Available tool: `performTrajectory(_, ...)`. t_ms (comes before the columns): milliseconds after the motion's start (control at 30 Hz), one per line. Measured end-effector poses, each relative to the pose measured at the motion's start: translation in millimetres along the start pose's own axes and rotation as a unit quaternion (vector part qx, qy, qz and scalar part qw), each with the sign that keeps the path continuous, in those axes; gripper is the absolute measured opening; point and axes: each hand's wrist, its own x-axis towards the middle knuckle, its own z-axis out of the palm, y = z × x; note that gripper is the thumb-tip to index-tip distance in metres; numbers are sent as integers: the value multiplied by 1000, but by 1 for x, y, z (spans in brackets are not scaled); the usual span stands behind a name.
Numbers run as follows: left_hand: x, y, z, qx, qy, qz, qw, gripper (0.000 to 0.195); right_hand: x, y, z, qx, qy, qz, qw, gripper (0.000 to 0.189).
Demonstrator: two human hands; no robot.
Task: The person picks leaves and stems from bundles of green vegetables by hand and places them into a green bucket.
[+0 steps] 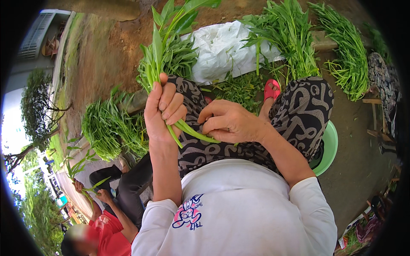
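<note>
My left hand (166, 107) is closed around a small bunch of leafy green stems (157, 52), with the leaves pointing up and the cut ends sticking out below the fist. My right hand (232, 121) is beside those lower ends, its bent fingers at the tip of one stem; whether they pinch it cannot be told. Beyond my knees a crumpled white plastic sheet (217, 48) lies on the ground. Loose leaves and stem bits (240, 92) are scattered between my feet, near a red sandal (272, 90).
Piles of leafy stems lie at the left (102, 128), beyond my right knee (294, 44) and farther right (346, 54). A light green basin (331, 150) stands by my right thigh. At lower left, a person in a red shirt (110, 235) holds similar stems. A wooden stool (373, 101) is at far right.
</note>
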Motion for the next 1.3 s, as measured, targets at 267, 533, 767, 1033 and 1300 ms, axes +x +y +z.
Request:
performTrajectory(267, 2, -3, 3, -24, -70, -6, 997, 26, -5, 0, -3, 127, -44, 102, 986, 13)
performTrajectory(533, 9, -5, 17, 15, -76, 33, 996, 25, -6, 1, -14, 263, 46, 186, 945, 6)
performTrajectory(767, 13, 2, 39, 38, -131, 93, 986, 22, -8, 22, -29, 65, 255, 278, 924, 13)
performTrajectory(1033, 19, 73, 73, 171, -155, 230, 945, 24, -16, 37, -40, -185, 271, 272, 905, 29)
performTrajectory(1300, 33, 122, 16, 515, 147, 240, 809, 24, -8, 28, -33, -133, 234, 290, 918, 24)
